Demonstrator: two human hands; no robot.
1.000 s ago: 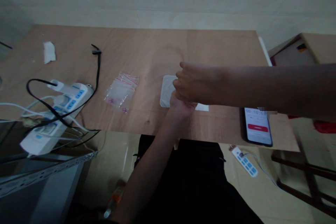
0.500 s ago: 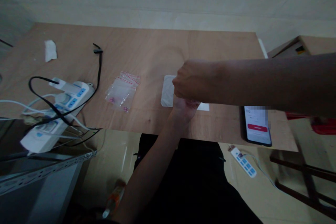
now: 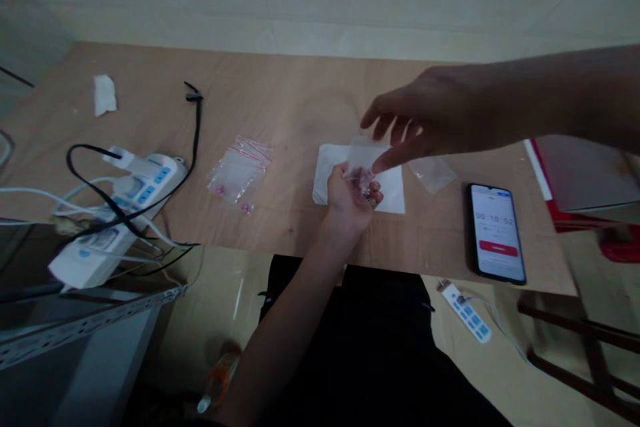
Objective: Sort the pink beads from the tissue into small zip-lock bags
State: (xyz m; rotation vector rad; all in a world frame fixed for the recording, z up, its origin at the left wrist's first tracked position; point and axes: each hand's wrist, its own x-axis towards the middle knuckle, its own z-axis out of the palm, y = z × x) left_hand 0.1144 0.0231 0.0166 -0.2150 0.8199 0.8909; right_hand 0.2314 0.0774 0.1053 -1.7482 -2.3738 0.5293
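Note:
My left hand (image 3: pixel 351 203), palm up with curled fingers, holds a small clear plastic bag (image 3: pixel 361 155) with little pink pieces low in it; their exact kind is too small to tell. Above it hovers my right hand (image 3: pixel 407 123), thumb and fingers apart, its thumb tip close to the bag; whether they touch I cannot tell. Beneath the left hand lies a white sheet (image 3: pixel 393 197). Another clear bag (image 3: pixel 434 172) rests on the table right of the sheet. To the left are overlapping zip bags (image 3: pixel 240 173) with small pink pieces inside.
A phone (image 3: pixel 497 232) showing a timer lies at the right of the wooden table (image 3: pixel 290 93). A power strip (image 3: pixel 117 220) with tangled cables occupies the left edge. A white scrap (image 3: pixel 105 95) is at the back left. Another power strip (image 3: pixel 465 312) is on the floor.
My right hand has lifted off my left hand, moved up and right, and its fist has opened. The clear bag in my left hand now shows.

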